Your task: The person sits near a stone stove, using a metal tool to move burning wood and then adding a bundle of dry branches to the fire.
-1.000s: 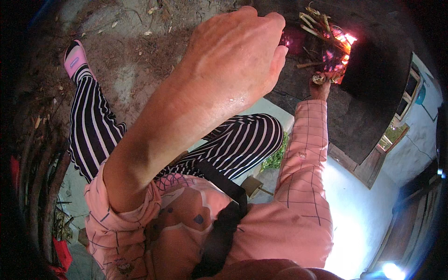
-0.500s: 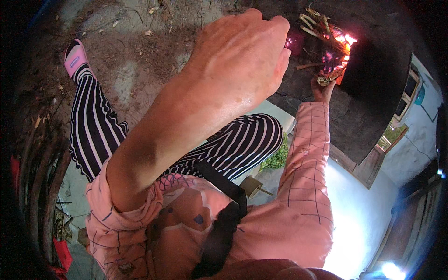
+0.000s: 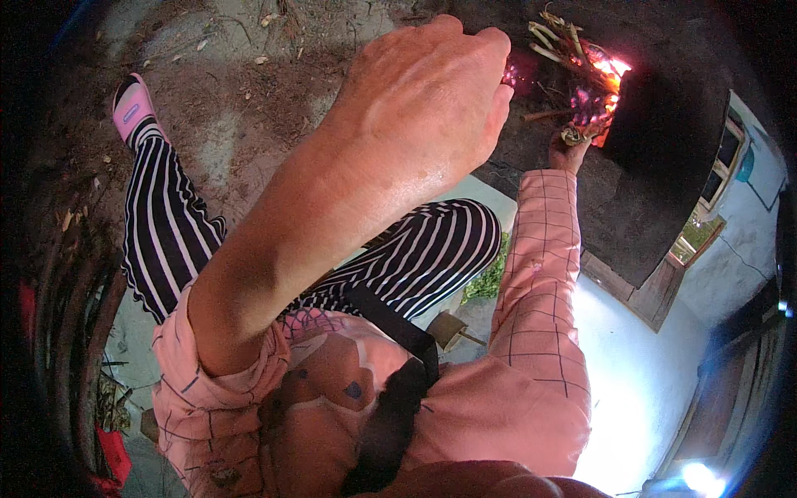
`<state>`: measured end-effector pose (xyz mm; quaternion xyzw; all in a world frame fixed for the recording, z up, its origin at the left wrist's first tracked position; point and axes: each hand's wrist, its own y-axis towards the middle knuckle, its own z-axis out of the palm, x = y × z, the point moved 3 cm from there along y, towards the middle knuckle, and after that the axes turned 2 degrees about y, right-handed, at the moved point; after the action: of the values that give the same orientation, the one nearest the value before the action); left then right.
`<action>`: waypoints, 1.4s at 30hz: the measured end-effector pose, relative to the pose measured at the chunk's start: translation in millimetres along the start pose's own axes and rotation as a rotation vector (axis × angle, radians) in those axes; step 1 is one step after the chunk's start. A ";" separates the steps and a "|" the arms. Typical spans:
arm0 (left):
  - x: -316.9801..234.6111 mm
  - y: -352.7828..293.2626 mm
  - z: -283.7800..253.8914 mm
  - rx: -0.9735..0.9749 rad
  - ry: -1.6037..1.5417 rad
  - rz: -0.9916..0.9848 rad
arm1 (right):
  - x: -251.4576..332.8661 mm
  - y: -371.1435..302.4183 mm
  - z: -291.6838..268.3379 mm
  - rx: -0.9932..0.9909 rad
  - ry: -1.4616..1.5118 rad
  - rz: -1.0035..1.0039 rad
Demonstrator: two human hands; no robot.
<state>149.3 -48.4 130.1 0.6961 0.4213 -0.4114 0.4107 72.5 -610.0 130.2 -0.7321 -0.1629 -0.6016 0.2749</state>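
My left hand (image 3: 423, 100) is raised close to the camera, its back toward me. Its fingers are curled in, and anything inside them is hidden. At the upper right my right hand (image 3: 569, 156) reaches to the edge of a fire (image 3: 613, 75). Those fingers close around a pale, dry, crumpled bundle (image 3: 574, 135) touching the glowing part. Beyond it, a bunch of sticks (image 3: 560, 41) lies with one end in the flames. A thin single stick (image 3: 544, 115) pokes out toward the left.
A blackened surface (image 3: 656, 183) stands right of the fire. Below my right forearm are green leaves (image 3: 488, 278) and a small brownish pot (image 3: 447, 329) with a handle. Long dark poles (image 3: 70, 357) line the left side, near a red cloth (image 3: 112, 456). Litter dots the dirt floor (image 3: 224, 149).
My right hand and sleeve have shifted slightly up and left, with the pale bundle still in the fingers. My left hand has barely moved.
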 end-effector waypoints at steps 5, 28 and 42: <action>-0.1 0.4 -3.2 0.028 0.012 -0.024 | -0.8 -6.1 14.3 0.079 0.103 0.073; -1.0 1.2 -1.3 0.028 0.020 -0.007 | 15.3 14.3 7.9 0.152 -0.223 0.382; 0.6 0.4 -0.9 0.066 -0.023 -0.026 | 16.0 -19.8 31.7 0.018 -0.645 0.128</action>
<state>150.0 -47.6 130.0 0.6991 0.4116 -0.4385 0.3868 89.9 -576.7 145.8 -0.8911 -0.2006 -0.3190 0.2530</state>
